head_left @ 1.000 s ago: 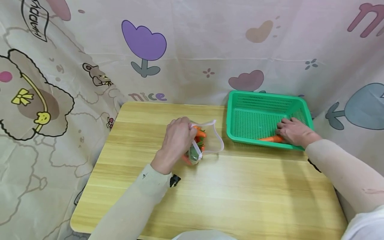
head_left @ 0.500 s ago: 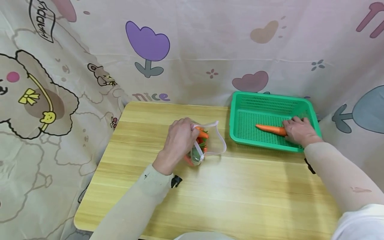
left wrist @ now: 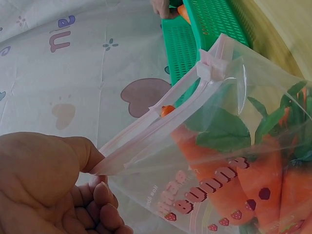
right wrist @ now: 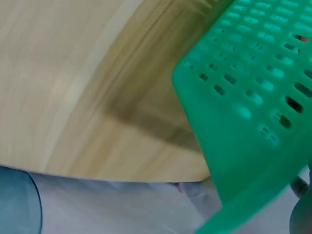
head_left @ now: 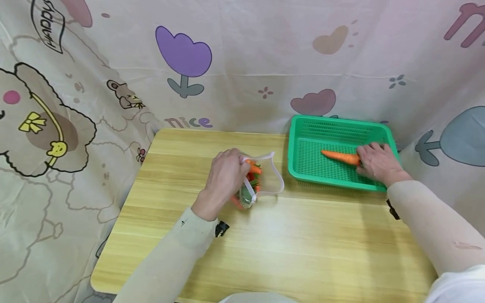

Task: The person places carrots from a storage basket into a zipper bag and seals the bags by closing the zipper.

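Note:
In the head view my left hand (head_left: 226,172) pinches the rim of a clear zip bag (head_left: 270,179), whose mouth gapes toward the right. The left wrist view shows thumb and finger on the bag's pink-white zip strip (left wrist: 141,141), a slider (left wrist: 212,70) at its far end. Orange carrots (left wrist: 261,170) with green leaves (left wrist: 224,131) lie inside the bag. My right hand (head_left: 379,162) is in the green basket (head_left: 337,183), gripping the thick end of a loose carrot (head_left: 341,158); its thin end points left. The right wrist view mostly shows the basket's outer wall (right wrist: 219,122).
The light wooden table (head_left: 303,244) carries the bag and basket, with the basket at its back right. Behind and at the left hangs a printed curtain (head_left: 242,50). The basket's rim stands between the bag and the loose carrot.
The loose carrot has moved from beside the basket's near wall toward its middle, along with my right hand. My left hand keeps its pinch on the bag, which looks unmoved.

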Motion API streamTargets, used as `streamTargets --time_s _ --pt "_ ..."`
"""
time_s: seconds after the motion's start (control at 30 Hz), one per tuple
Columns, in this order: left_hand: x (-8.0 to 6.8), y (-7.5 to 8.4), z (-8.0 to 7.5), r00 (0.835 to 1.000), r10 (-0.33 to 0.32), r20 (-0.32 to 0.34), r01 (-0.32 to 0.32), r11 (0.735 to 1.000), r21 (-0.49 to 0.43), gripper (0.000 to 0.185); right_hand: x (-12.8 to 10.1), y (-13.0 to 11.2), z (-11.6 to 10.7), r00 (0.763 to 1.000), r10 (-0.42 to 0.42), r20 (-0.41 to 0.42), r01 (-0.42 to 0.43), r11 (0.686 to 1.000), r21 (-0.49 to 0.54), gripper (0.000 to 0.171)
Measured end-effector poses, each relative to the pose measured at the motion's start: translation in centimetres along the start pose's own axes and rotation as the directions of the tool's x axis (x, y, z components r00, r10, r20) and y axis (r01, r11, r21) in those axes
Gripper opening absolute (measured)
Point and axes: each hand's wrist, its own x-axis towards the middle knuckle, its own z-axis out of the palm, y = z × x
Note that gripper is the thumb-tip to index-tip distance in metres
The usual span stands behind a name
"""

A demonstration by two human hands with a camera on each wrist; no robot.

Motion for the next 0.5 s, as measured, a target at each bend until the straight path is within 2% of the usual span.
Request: streamTargets --time_s 0.27,0.4,0.5 --pt "0.0 -0.1 0.0 1.0 0.005 0.001 -0.005 1.0 0.004 0.011 -0.4 -1.1 -1.9 0.993 -0.083 -0.089 0.073 0.991 -0.113 0.043" --pt "0.0 -0.1 -0.1 1.0 0.005 -0.001 -0.005 1.0 0.001 0.013 -0.8 -1.9 -3.2 0.984 -0.1 -0.147 0.083 0.989 -0.12 0.042" --pt "0.0 -0.2 -0.2 1.0 0.007 -0.003 -0.007 1.0 0.003 0.013 -1.2 -2.8 -4.5 0.968 -0.12 -0.219 0.096 0.989 -0.116 0.041"
